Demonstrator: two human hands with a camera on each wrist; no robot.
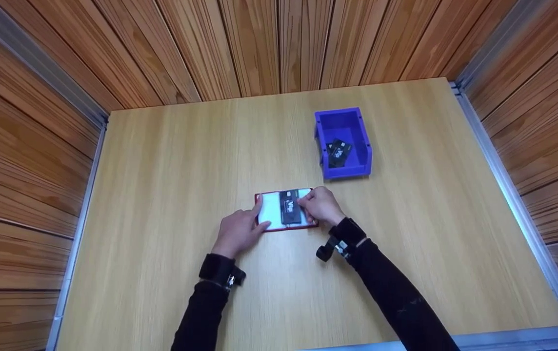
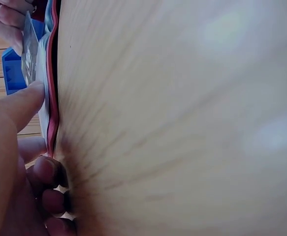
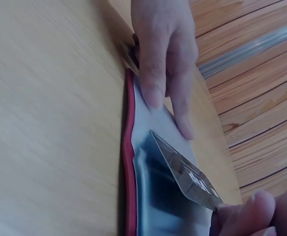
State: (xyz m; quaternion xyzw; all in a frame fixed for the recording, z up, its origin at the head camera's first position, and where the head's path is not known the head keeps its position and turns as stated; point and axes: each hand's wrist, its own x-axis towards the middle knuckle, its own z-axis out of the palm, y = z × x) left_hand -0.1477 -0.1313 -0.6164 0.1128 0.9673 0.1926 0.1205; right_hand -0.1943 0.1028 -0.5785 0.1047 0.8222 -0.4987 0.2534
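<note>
A red-edged card holder (image 1: 270,210) with pale inner leaves and a clear sleeve lies open on the table. My left hand (image 1: 240,230) rests at its left end, with thumb (image 2: 32,98) and forefinger spread over the pale leaf. Over the holder's right half, my right hand (image 1: 323,206) pinches a black VIP card (image 1: 289,207) by its right edge. In the right wrist view the card (image 3: 185,174) tilts above the clear sleeve (image 3: 155,189), one edge low near the leaf. Whether any of it sits inside the sleeve, I cannot tell.
A purple bin (image 1: 367,165) stands on the table behind the holder, to the right. Black VIP cards (image 1: 339,152) lie loosely in its front part. Wood-plank walls (image 1: 254,48) and metal rails (image 1: 503,180) enclose the wooden tabletop (image 1: 176,161).
</note>
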